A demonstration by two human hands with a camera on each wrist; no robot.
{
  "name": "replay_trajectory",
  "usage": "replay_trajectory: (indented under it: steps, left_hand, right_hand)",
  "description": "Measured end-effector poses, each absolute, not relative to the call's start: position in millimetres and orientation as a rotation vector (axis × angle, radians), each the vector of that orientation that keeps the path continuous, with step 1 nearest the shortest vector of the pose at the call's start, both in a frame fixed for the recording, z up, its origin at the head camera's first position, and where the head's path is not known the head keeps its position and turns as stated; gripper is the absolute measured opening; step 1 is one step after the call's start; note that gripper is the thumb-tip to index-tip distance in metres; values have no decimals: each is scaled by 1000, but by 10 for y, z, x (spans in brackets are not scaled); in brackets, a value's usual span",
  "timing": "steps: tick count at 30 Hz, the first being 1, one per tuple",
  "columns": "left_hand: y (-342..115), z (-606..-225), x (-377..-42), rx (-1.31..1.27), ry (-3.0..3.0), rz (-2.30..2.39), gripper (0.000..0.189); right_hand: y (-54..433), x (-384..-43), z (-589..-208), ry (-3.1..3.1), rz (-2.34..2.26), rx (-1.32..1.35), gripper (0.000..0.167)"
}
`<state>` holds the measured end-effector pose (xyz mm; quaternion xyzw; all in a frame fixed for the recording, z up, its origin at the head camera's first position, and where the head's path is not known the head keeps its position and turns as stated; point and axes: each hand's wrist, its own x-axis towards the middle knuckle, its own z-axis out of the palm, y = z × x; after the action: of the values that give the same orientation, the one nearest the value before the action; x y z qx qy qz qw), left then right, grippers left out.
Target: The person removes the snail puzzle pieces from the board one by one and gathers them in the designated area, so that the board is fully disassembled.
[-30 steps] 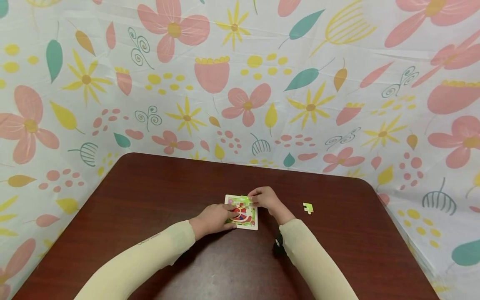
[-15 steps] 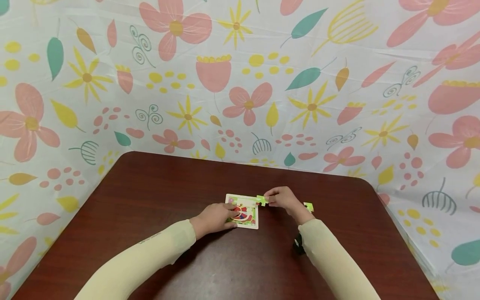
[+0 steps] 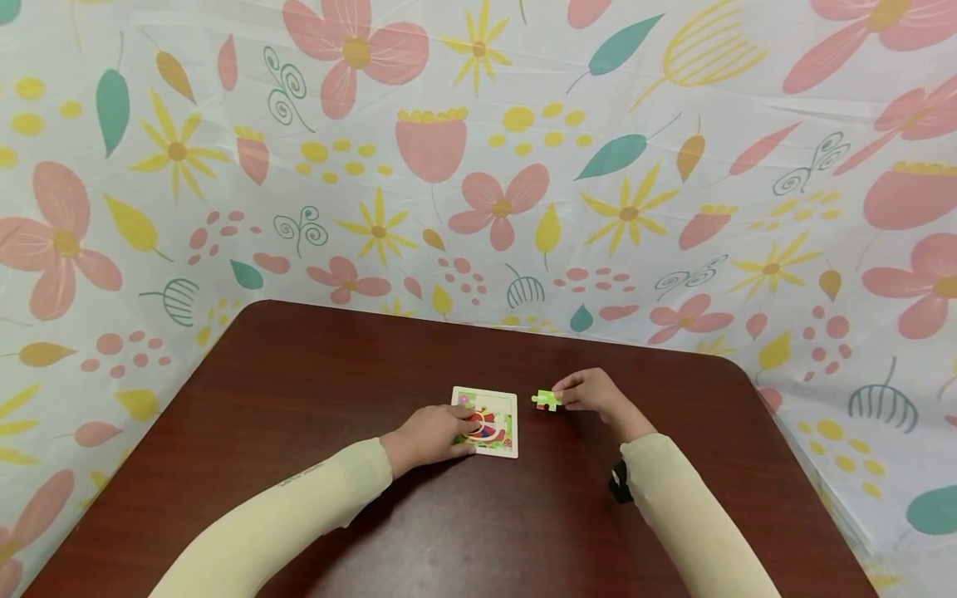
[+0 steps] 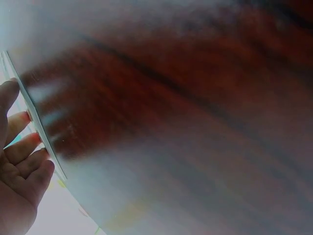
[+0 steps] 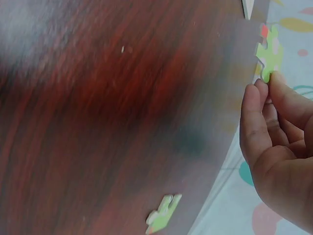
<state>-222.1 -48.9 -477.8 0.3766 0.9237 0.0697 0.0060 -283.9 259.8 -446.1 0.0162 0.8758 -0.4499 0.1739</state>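
Rightward goes the green puzzle piece (image 3: 549, 399), right hand (image 3: 596, 391) pinching; left hand (image 3: 429, 434) rests outstretched on the board (image 3: 497, 425). Removal, apparently; setting-down likely next.

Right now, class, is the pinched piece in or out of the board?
Out: the right hand pinches the piece beside the board, table showing between.

A dark reddish-brown desk (image 3: 359, 357), its far corners rounded, is bordered at the back and along both sides by a creased white sheet (image 3: 478, 124), which is printed with pink flowers (image 3: 356, 53), yellow blooms (image 3: 177, 151) and teal leaves (image 3: 113, 110). Light is softly reflected in the desk's surface.
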Motion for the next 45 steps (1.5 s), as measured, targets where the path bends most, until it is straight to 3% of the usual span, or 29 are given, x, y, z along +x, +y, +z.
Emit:
replay_trajectory:
  steps: [45]
  left_hand:
    - [-487, -4777, -2204, 1163, 2905, 235, 43]
  right_hand:
    - [3021, -2840, -4459, 2575, -1082, 111, 20]
